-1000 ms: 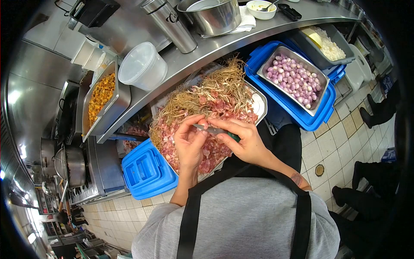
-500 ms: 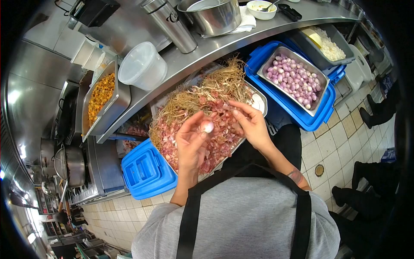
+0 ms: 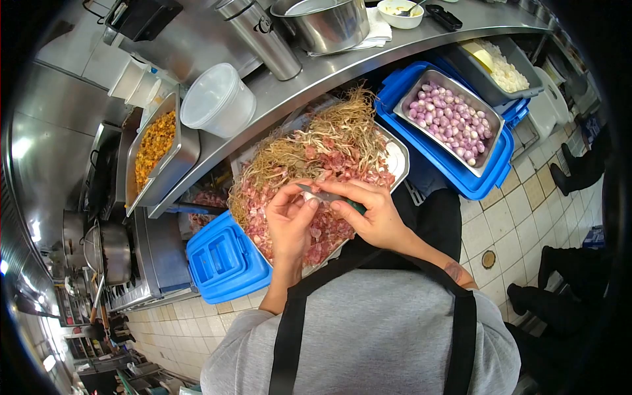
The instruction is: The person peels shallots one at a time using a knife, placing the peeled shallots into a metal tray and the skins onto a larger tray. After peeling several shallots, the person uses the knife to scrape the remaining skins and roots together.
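Note:
Over a metal tray (image 3: 404, 162) heaped with pinkish skins (image 3: 320, 232) and dry stringy roots (image 3: 280, 155), my two hands are close together. My left hand (image 3: 287, 222) pinches a pale shallot (image 3: 309, 197) between thumb and fingertips, which partly cover it. A small knife (image 3: 324, 195) is in my right hand (image 3: 376, 214), its blade pointing left and touching or very near the shallot. Part of its green handle shows beneath my right fingers. To the right, peeled purple shallots (image 3: 451, 118) fill a steel pan (image 3: 488, 150) resting on a blue lid (image 3: 475, 189).
A steel counter (image 3: 283, 99) curves behind the tray, bearing a clear plastic tub (image 3: 218, 102), a steel flask (image 3: 270, 46) and a pot (image 3: 322, 29). Another blue lid (image 3: 224, 260) lies left. A grey bin (image 3: 526, 66) stands back right. Another person's dark shoes (image 3: 559, 178) are at right.
My right hand has moved left and turned in toward my left hand, and the knife blade now shows at the shallot. My left hand still holds the shallot, now more covered.

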Tool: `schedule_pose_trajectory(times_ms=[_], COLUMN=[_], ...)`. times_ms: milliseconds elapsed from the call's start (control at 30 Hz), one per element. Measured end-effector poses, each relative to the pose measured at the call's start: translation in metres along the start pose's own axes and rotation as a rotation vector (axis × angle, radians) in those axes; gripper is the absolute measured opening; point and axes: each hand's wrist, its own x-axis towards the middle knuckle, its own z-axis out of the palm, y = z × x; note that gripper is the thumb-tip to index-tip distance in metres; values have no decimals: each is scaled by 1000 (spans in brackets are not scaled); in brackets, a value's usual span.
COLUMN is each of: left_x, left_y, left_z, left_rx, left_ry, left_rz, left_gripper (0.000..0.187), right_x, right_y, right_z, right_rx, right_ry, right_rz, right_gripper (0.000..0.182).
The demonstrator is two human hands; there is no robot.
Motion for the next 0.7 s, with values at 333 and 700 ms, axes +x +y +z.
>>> schedule_pose_trajectory(times_ms=[333,700], left_x=[-1,-1], left_y=[4,8], left_z=[7,8], left_rx=[48,-145], left_ry=[-10,-154], left_rz=[1,-84], left_gripper=[28,36], right_x=[-1,-2], right_y=[-6,14], right_z=[-9,-17], right_rx=[18,1007], right_ry=[-96,13], right_rz=[55,569], right_gripper=[34,28])
